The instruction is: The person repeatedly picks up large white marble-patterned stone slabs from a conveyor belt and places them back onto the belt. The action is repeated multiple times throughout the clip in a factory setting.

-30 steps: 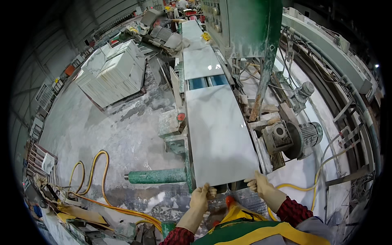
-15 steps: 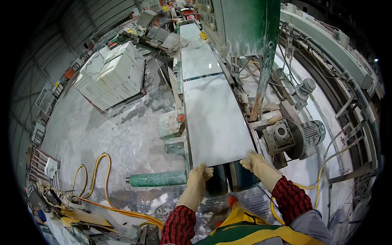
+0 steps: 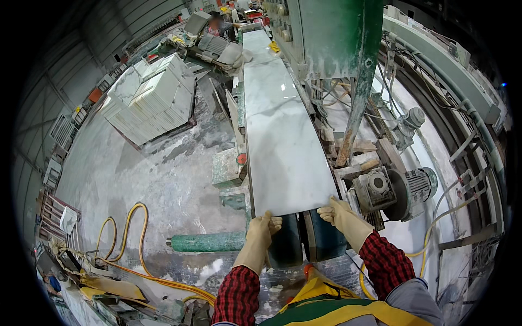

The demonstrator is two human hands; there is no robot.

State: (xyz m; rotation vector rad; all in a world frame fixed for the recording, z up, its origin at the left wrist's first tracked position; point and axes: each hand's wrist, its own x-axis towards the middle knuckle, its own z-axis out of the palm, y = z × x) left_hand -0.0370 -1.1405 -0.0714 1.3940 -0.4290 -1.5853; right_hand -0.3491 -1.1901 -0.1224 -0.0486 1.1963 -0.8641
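A long white slab with grey veining (image 3: 291, 163) lies flat on a narrow conveyor. At its near left corner my left hand (image 3: 262, 232), in a cream glove, has its fingers curled and its thumb on the edge. My right hand (image 3: 343, 220), gloved alike, grips the near right corner. Just below the slab's near edge, the dark blue belt (image 3: 284, 244) of the conveyor shows between my hands. Another white slab (image 3: 270, 80) lies directly beyond, its edge meeting the first one.
A stack of white slabs (image 3: 155, 100) stands on the floor at left. A green roller (image 3: 206, 242) juts out beside the conveyor. Yellow hoses (image 3: 144, 233) loop over the floor. To the right are a motor (image 3: 410, 190) and a green cabinet (image 3: 337, 38). Another person (image 3: 215, 26) is far off.
The dark gap between the near slab and the one beyond has closed. The near slab has shifted slightly away from me, with both hands staying at its corners.
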